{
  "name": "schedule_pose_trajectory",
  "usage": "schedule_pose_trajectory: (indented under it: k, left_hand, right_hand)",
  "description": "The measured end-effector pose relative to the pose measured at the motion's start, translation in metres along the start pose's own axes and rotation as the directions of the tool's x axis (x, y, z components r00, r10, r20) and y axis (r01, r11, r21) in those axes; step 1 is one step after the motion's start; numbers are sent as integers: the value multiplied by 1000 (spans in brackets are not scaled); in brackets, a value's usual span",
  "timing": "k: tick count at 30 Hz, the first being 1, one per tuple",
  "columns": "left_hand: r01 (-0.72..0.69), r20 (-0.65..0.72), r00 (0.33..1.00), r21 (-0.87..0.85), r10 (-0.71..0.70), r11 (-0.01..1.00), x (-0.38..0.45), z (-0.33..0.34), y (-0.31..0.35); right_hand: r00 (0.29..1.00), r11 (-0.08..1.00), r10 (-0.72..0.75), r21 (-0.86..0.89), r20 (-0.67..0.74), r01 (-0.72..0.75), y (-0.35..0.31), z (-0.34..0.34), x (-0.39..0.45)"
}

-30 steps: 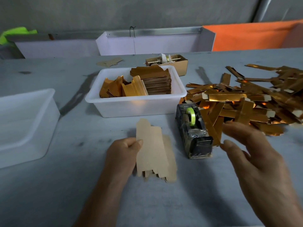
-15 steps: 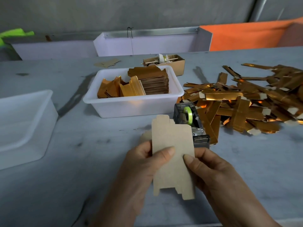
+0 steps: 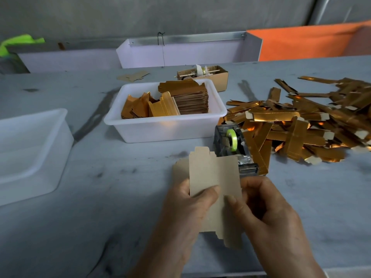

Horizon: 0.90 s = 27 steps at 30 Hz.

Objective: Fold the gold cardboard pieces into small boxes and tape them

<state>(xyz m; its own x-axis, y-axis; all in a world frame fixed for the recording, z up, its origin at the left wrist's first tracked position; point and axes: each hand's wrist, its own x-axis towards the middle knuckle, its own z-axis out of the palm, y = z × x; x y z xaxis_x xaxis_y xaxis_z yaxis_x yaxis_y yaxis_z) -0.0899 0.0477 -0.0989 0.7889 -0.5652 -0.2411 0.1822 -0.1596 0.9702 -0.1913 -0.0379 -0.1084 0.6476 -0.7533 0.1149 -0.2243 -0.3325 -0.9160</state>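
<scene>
Both my hands hold a flat cardboard piece (image 3: 214, 173) upright above the table, its plain brown side facing me. My left hand (image 3: 186, 213) pinches its left part with the thumb on the front. My right hand (image 3: 267, 213) pinches the right part the same way. More brown pieces (image 3: 179, 171) show behind it at the left. Just beyond stands a tape dispenser (image 3: 230, 143) with a green roll. A white tub (image 3: 166, 127) holds stacked flat gold pieces (image 3: 190, 99). A heap of folded gold boxes (image 3: 301, 125) lies on the right.
A second white tub (image 3: 30, 149) stands at the left. A small brown carton (image 3: 216, 76) with oddments sits behind the middle tub, a loose brown blank (image 3: 132, 76) to its left. White trays (image 3: 188, 51) and an orange panel (image 3: 309, 41) line the far edge.
My right hand came in from near the gold heap and took hold of the cardboard piece. The piece was lifted away from the stack in my left hand and now sits between both thumbs.
</scene>
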Motion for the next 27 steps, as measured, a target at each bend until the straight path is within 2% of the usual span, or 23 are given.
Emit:
schedule_pose_trajectory:
  k: [3,5,8,11,13,15,17,19,21,23,25,27]
  left_hand:
    - [-68,-41,997,36,70,997,0,0,-3]
    - [-105,-58,992,59,108,993,-1,1,-6]
    - [-98,31,995,54,96,994,-4,0,-6]
    - [-26,173,984,-28,31,999,-4,-6,-4]
    - [-44,252,966,-30,50,999,-5,-10,-3]
    - [-141,225,967,87,118,986,-5,-11,-5]
    - [-159,185,974,158,129,975,-4,-14,-9]
    - [-120,219,972,161,83,980,-3,-16,-9]
    - [-82,313,949,162,27,983,-5,-18,-8]
    - [-49,391,920,155,-16,987,-6,-17,-6]
    - [-15,381,923,148,-43,989,-5,-15,-5]
    - [6,302,952,165,-56,986,-5,-13,-5]
  right_hand:
    - [984,980,-175,-99,-10,173,-7,4,-6]
    - [979,978,-204,-31,12,204,-12,7,-8]
    - [979,977,-187,123,87,176,-16,11,-10]
    - [974,977,-199,96,105,189,-12,10,-8]
    - [973,981,-190,53,134,184,-10,8,-6]
    - [971,990,-136,63,196,126,-8,8,-6]
    - [971,990,-45,142,236,11,-8,7,-6]
    - [986,982,31,181,163,-61,-3,4,-3]
    - [985,961,113,237,132,-142,1,-1,2]
    - [951,883,201,377,237,-280,-1,-2,7]
    - [923,836,216,429,317,-343,-7,-4,8]
    - [929,832,207,443,308,-333,-7,-4,9]
